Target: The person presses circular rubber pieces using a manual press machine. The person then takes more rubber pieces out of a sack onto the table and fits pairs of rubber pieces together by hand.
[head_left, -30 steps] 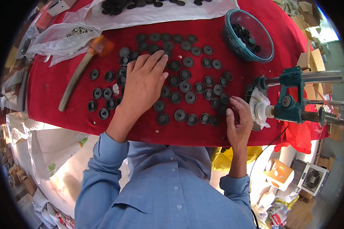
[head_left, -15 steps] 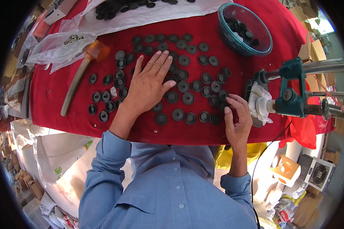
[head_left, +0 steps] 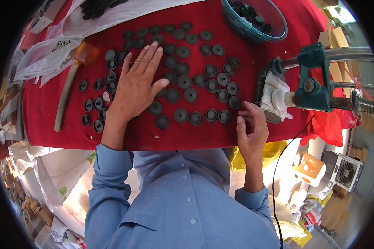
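Observation:
Many small round black discs (head_left: 190, 95) lie spread over a red cloth (head_left: 187, 141). My left hand (head_left: 137, 87) is flat over the discs left of centre, fingers spread, with some discs hidden beneath it; its fingertips are beside a disc (head_left: 156, 40). At the right edge of the discs is my right hand (head_left: 252, 126), fingers apart and slightly curled, holding nothing visible. Its fingertips are close to a disc (head_left: 234, 102). A green metal press (head_left: 313, 85) with a white round piece (head_left: 281, 99) is right of my right hand.
At the back right stands a clear teal bowl (head_left: 253, 32) with black discs inside. A mallet (head_left: 66, 93) lies on the left beside a plastic bag (head_left: 41, 62). More black pieces lie on a white sheet (head_left: 133, 16) at the back. A black cable (head_left: 274, 186) hangs at the right.
The view has shifted, so the table's things appear further left and higher. My left hand has spread its fingers and flattened over the discs. The right hand stays by the right-hand discs.

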`<state>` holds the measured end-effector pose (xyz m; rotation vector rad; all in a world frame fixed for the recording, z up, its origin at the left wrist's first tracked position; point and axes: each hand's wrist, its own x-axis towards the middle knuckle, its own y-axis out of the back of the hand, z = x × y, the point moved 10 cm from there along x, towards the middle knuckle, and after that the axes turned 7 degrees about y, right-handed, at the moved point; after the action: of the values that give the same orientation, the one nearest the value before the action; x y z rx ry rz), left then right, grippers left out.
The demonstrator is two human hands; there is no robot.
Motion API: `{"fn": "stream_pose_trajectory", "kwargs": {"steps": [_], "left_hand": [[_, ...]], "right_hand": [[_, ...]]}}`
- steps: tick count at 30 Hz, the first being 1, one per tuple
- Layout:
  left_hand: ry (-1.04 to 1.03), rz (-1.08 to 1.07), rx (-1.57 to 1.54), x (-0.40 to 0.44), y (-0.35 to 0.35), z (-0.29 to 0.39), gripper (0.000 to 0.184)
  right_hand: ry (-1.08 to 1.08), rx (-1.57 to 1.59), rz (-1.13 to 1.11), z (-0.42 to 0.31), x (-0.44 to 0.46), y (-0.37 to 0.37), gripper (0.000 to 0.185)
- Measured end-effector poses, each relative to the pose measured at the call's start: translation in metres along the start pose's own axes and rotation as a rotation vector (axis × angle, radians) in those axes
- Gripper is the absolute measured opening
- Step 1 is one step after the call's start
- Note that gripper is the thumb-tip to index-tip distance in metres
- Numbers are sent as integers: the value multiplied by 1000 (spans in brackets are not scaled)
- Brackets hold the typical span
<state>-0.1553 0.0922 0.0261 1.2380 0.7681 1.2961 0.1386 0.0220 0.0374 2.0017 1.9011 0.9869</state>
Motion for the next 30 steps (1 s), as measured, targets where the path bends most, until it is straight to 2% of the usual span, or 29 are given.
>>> {"fn": "stream_pose_trajectory", "kwargs": {"steps": [2,5,8,11,14,18,21,24,27,30], "left_hand": [[13,18,-37,1,5,-2,72],[39,158,-71,-2,31,0,63],[40,196,-189,-16,53,7,49],[117,236,-308,-42,67,14,35],[151,274,-316,-76,68,23,25],[216,303,-412,-111,57,34,21],[232,312,-476,-123,49,39,22],[181,343,-472,-122,53,41,23],[217,339,-497,-125,54,40,23],[213,358,-487,-131,57,47,29]], "right_hand": [[-32,-56,12,4,0,1,41],[-20,-149,-13,0,7,-2,41],[-11,-160,-19,-4,16,-5,39],[107,-204,-27,-11,17,-4,36],[-30,-126,-189,-14,8,-15,32],[80,-204,-232,-14,-3,-28,37],[170,-200,-174,-24,3,-24,43],[-24,-3,-266,-16,-3,-29,45],[-86,58,-342,-31,8,-42,44],[57,-136,-449,-34,7,-60,44]]}}
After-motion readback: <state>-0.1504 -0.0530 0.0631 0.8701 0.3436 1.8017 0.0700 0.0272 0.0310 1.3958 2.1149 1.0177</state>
